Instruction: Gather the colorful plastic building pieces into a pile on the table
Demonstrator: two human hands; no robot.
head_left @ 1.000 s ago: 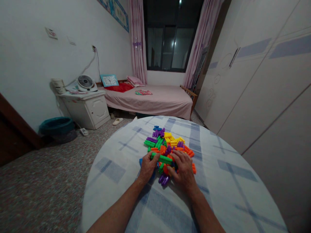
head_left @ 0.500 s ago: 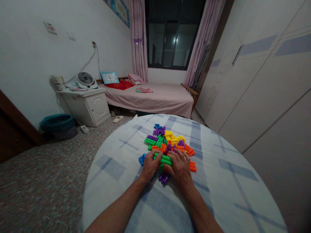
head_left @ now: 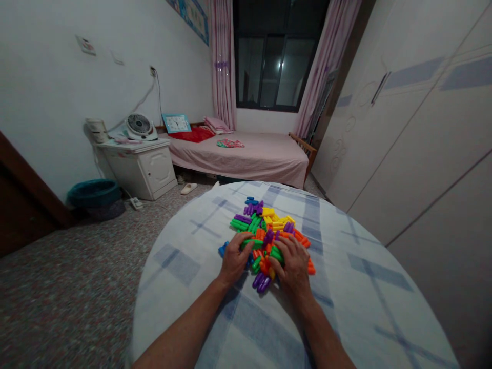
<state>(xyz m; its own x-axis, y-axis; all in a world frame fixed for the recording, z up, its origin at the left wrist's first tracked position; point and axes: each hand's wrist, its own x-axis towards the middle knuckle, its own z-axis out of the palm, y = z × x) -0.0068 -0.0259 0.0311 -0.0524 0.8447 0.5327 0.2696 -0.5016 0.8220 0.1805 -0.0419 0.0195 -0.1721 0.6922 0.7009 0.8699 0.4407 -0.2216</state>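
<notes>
A loose heap of plastic toy building pieces in purple, yellow, orange, green and blue lies on the round table [head_left: 180, 307]. My left hand [head_left: 235, 260] is closed on a green toy piece [head_left: 253, 244] between thumb and fingers. My right hand [head_left: 292, 262] is closed on another green toy piece [head_left: 276, 254], partly hidden by its fingers. The two green pieces are apart. Orange pieces [head_left: 264, 264] show between the hands, and a purple piece [head_left: 262, 282] lies nearest me. Yellow pieces [head_left: 277, 222] are beyond the hands, and a blue piece [head_left: 223, 249] sits beside my left hand.
A checked cloth covers the table. Behind it stands a bed [head_left: 249, 156] with pink bedding. At the left are a white cabinet [head_left: 159, 171] with a fan [head_left: 139, 125] and a bin [head_left: 94, 197]. A wardrobe [head_left: 415, 143] lines the right side.
My hands have moved apart. The green pieces that were together between them are now separate, one in each hand, and orange pieces show in the gap.
</notes>
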